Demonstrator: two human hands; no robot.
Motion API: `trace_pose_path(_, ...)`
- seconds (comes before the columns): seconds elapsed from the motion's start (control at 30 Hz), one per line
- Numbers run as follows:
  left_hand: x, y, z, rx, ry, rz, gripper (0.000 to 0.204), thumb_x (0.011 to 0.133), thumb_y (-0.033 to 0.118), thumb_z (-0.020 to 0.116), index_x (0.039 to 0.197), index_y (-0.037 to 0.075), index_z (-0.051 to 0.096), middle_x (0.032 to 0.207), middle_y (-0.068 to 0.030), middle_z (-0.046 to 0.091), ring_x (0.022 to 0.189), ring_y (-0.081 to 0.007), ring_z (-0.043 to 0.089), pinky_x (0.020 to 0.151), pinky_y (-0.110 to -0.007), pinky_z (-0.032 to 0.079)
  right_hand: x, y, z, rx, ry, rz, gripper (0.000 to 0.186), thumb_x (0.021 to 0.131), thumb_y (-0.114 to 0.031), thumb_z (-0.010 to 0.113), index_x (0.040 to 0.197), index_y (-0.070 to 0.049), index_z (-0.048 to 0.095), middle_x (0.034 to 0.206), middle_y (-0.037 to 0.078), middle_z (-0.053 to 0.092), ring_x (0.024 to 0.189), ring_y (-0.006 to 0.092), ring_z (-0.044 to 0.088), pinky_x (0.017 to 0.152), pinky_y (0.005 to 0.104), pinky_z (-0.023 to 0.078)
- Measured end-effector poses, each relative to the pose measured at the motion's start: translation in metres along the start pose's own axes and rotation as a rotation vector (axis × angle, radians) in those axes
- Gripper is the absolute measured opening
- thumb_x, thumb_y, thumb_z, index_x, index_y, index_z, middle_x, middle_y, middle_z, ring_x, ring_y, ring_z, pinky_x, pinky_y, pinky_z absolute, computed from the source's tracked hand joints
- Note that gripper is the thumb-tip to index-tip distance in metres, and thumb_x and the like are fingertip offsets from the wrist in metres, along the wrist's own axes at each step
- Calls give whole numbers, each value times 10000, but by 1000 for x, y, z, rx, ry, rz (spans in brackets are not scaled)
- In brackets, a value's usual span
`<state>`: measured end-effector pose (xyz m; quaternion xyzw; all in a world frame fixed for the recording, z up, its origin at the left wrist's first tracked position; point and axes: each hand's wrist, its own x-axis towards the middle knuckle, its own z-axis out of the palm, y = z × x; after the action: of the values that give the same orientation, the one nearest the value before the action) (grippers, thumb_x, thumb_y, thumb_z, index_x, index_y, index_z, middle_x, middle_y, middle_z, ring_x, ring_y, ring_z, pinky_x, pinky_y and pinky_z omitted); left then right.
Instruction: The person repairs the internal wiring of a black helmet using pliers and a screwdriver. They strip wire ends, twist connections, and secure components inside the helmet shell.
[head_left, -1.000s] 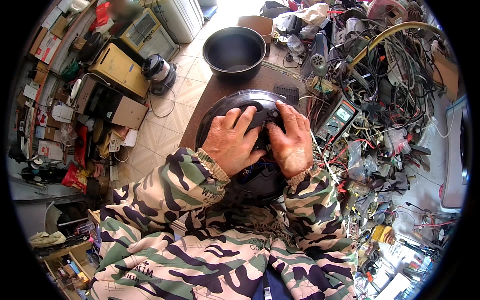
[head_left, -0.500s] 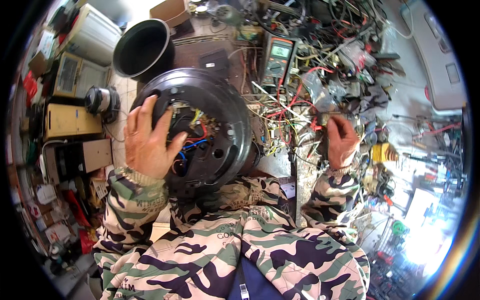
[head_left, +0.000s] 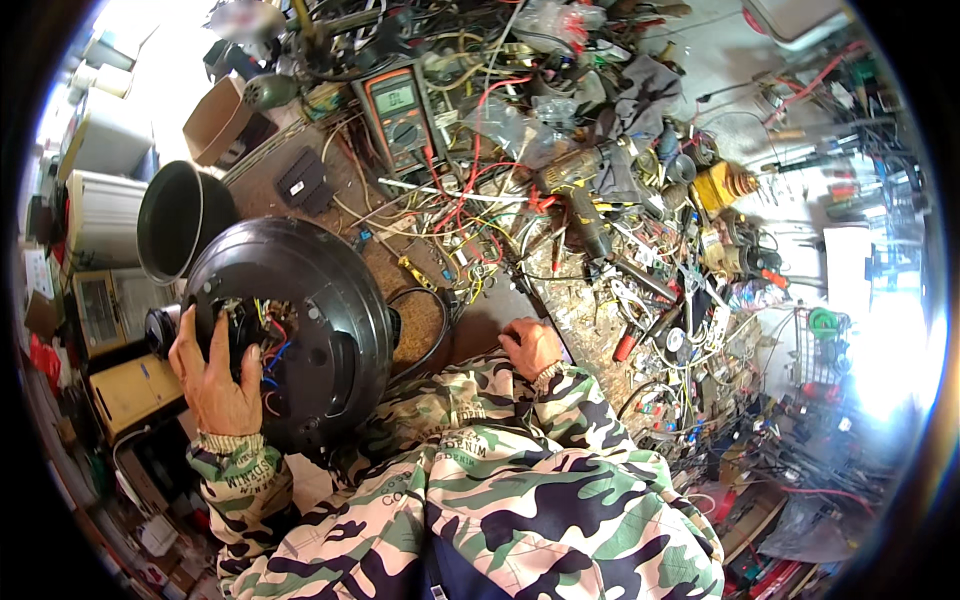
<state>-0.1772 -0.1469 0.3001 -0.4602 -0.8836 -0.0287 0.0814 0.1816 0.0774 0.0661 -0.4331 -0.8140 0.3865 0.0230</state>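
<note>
A black round cooker housing [head_left: 345, 310] leans against my lap, its underside facing up. Through a cut-out in that underside, red, blue and yellow wires [head_left: 277, 345] show. My left hand [head_left: 222, 390] rests on the housing at the left of the cut-out, fingers spread and thumb reaching its edge. Close to the bench's front edge, my right hand [head_left: 532, 347] has its fingers curled in; whatever they may hold is hidden. Beyond both hands lies a multimeter [head_left: 402, 122] in a dark case with a lit screen. Its red test lead [head_left: 480, 125] runs over loose wires.
A black inner pot [head_left: 185, 222] stands beyond the housing, near a cardboard box [head_left: 222, 120]. A cordless drill [head_left: 585, 210] lies amid tangled cables and small parts on the bench. A red-handled tool [head_left: 628, 345] sits right of my right hand. Cabinets [head_left: 135, 392] line the left.
My right hand has come left and nearer, away from the red leads to the bench's front edge. The view has turned to the right. My left hand stays on the housing.
</note>
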Motion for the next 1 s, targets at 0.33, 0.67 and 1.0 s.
trace_pose_path(0.33, -2, 9, 2, 46, -21, 1, 493, 958, 197, 702, 1419, 27, 659, 1573, -269, 473, 1403, -483, 453, 1182, -552, 369, -3, 49, -45, -246, 305, 245, 246, 889, -291, 777, 885, -51, 722, 862, 213, 736, 774, 424, 728, 717, 511, 588)
trace_pose_path(0.67, 12, 14, -5, 3, 14, -28, 539, 856, 342, 811, 1305, 53, 732, 1501, -219, 530, 1319, -434, 501, 1134, -542, 408, -73, 167, -76, -505, 387, 878, 523, 929, -531, 721, 1004, -14, 692, 917, 307, 752, 878, 507, 750, 754, 606, 601)
trace_pose_path(1.0, -2, 10, -5, -71, -6, -116, 575, 866, 425, 809, 1320, 79, 742, 1555, -178, 481, 1360, -402, 451, 1111, -522, 416, -82, 96, -166, -705, 535, 570, 206, 866, -146, 715, 1005, -10, 647, 883, 225, 743, 794, 423, 759, 694, 507, 605)
